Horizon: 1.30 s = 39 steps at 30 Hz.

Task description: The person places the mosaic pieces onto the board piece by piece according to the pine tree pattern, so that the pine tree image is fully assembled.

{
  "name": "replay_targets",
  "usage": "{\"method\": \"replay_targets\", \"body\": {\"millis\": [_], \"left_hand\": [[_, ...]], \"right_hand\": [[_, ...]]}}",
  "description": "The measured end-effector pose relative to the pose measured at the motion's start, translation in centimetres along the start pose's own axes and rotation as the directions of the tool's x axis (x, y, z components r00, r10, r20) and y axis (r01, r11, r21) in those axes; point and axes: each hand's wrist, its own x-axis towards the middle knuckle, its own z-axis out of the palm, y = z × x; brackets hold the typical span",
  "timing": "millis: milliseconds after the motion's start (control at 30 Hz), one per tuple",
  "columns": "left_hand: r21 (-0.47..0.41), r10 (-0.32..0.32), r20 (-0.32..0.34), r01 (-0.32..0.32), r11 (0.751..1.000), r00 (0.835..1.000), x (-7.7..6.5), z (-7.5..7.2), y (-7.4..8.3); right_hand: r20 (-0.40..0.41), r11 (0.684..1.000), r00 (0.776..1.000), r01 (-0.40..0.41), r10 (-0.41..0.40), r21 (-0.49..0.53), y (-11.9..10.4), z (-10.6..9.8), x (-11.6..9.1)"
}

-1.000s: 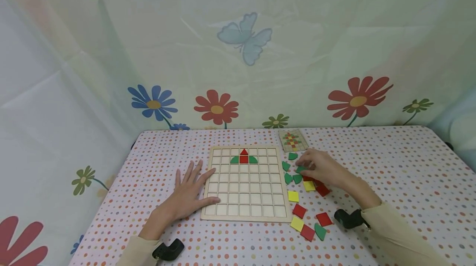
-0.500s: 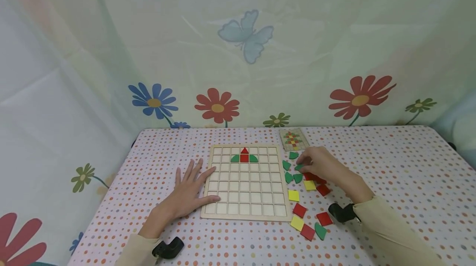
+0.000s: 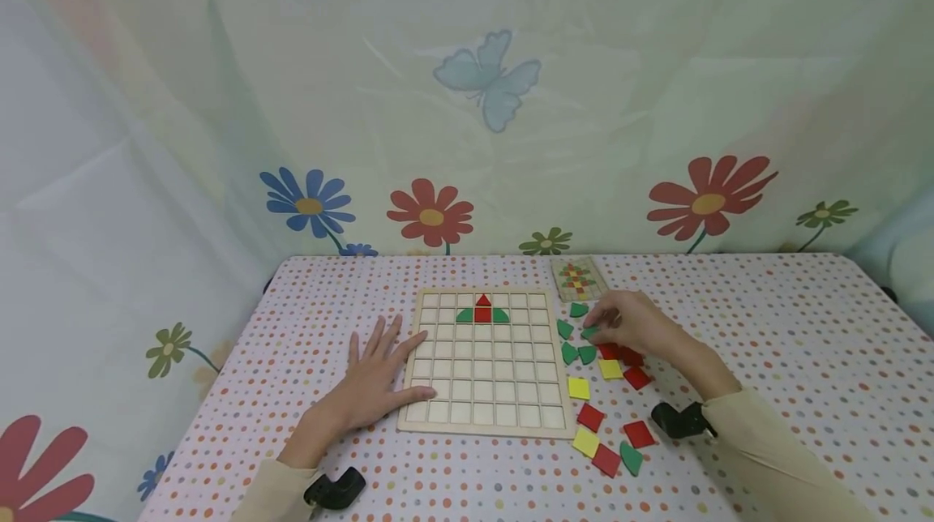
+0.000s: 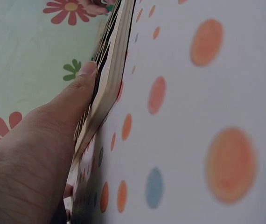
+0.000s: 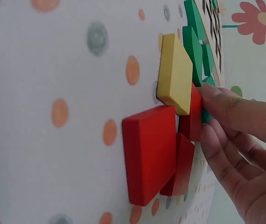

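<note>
A wooden grid board lies flat on the table. Near its top sit a red triangle, a red square and a green piece on either side of the square. My left hand is spread at the board's left edge, its thumb and a fingertip overlapping the frame; in the left wrist view the thumb rests on the rim. Right of the board, my right hand pinches a green quarter-circle tile between thumb and fingers, low among other tiles. In the right wrist view that tile is partly hidden.
Several loose green tiles, yellow squares and red squares lie right of the board. Partly under the right hand are red tiles. A pattern card with a tree-like design lies behind. A printed curtain hangs at the back.
My right hand stays over the green tile with only slight finger movement. The left hand keeps its place at the board. The head view shifts slightly.
</note>
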Motion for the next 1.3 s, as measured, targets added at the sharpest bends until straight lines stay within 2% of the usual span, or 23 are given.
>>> {"method": "replay_targets", "body": {"millis": [267, 433, 667, 967, 1133, 1300], "left_hand": [[-0.003, 0.014, -0.025, -0.014, 1.000, 1.000, 0.1, 0.2, 0.1], [0.003, 0.005, -0.011, -0.005, 1.000, 1.000, 0.1, 0.0, 0.0], [0.017, -0.003, -0.009, 0.004, 1.000, 1.000, 0.3, 0.2, -0.3], [0.014, -0.006, -0.007, 0.006, 1.000, 1.000, 0.3, 0.3, -0.3], [0.011, 0.003, -0.026, -0.003, 1.000, 1.000, 0.2, 0.3, -0.4], [0.022, -0.006, -0.007, 0.006, 1.000, 1.000, 0.2, 0.3, -0.4]], "right_hand": [[0.003, 0.995, 0.995, 0.102, -0.102, 0.003, 0.3, 0.0, -0.2], [0.005, 0.990, 0.990, 0.138, -0.138, 0.008, -0.3, 0.1, -0.4], [0.005, 0.979, 0.980, 0.201, -0.201, 0.014, -2.5, 0.7, 0.4], [0.029, 0.966, 0.971, 0.235, -0.239, 0.111, -6.3, 1.6, 1.5], [0.027, 0.938, 0.943, 0.326, -0.331, 0.115, -7.9, 2.5, 2.5], [0.027, 0.909, 0.915, 0.398, -0.404, 0.122, -8.5, 3.5, 3.4]]}}
